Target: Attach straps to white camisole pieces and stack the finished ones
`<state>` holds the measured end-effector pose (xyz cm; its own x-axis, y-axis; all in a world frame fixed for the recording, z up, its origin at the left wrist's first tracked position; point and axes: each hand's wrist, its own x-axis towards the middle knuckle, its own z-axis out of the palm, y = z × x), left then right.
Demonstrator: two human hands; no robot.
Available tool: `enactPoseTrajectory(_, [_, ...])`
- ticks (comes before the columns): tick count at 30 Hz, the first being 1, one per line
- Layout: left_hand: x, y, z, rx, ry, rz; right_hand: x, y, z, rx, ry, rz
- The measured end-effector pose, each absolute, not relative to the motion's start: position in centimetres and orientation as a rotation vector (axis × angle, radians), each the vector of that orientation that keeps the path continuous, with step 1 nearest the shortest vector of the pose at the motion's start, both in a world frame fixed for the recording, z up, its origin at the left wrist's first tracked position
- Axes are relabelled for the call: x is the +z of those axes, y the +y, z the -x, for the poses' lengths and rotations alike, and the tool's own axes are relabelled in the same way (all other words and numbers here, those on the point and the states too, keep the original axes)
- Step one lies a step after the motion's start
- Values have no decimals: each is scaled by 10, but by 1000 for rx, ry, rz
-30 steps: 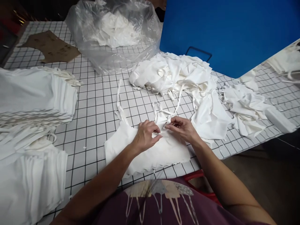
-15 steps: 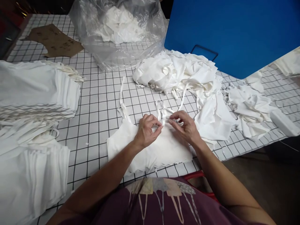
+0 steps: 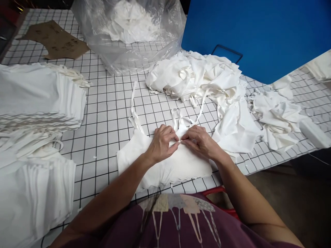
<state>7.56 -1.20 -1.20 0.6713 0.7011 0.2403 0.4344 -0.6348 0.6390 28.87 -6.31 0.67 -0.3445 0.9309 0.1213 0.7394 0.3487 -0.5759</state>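
A white camisole top (image 3: 152, 172) with thin straps lies flat on the checked table in front of me. My left hand (image 3: 163, 143) pinches the fabric at its upper edge near the middle. Close beside it, my right hand (image 3: 198, 142) pinches the same edge, the two sets of fingertips almost meeting. One strap (image 3: 133, 106) stretches away from me on the left. Another strap (image 3: 203, 106) runs up on the right, and a looped white strip (image 3: 174, 115) lies just beyond my fingers.
Neat stacks of white garments (image 3: 38, 93) stand at the left. Heaped white pieces (image 3: 193, 74) lie beyond my hands, with another pile (image 3: 276, 113) to the right. Behind are a clear plastic bag (image 3: 116, 55), a brown pattern piece (image 3: 57, 41) and a big blue panel (image 3: 253, 34).
My right hand has moved slightly left and down, and its fingertips have closed beside the left ones at the camisole's edge. The left hand has barely moved.
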Motion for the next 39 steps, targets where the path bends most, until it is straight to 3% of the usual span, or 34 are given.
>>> enactPoseTrajectory(19, [-11,-16,-84,422,969,-2265,-2,-72,-266,462,-2017,1388])
enactPoseTrajectory(39, [-14,-14,-84,430,940,-2201,-6,-75,-270,458,-2061,1412])
